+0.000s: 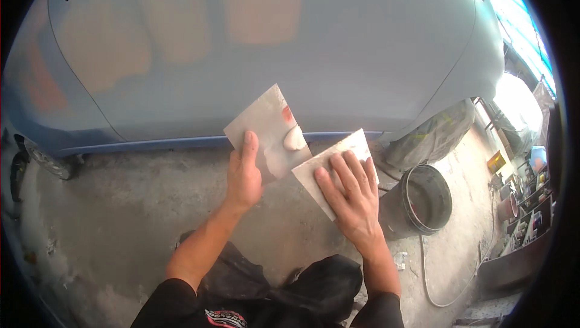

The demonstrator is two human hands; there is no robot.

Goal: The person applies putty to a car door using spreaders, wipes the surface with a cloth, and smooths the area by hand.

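My left hand [245, 177] grips a flat, pale grey spreader plate [260, 119], thumb on top. On that plate sits a cream lump of paste [294, 139], with a small red smear [287, 113] near its right edge and a thin paler film lower down. To the right, my right hand [352, 198] holds a second square spreader plate [311, 174], fingers laid over its face and the thumb side hidden. The two plates' near edges almost meet; I cannot tell whether they touch. Both are in front of the lower side of a grey car body [356, 62].
Beige and orange patches [263, 1] mark the car panel. A dark bucket [417, 207] stands right of my right hand, near a plastic-covered wheel [432, 134]. A hose [426, 279] curves over the concrete floor [133, 207]. Shelves with containers [531, 213] line the far right.
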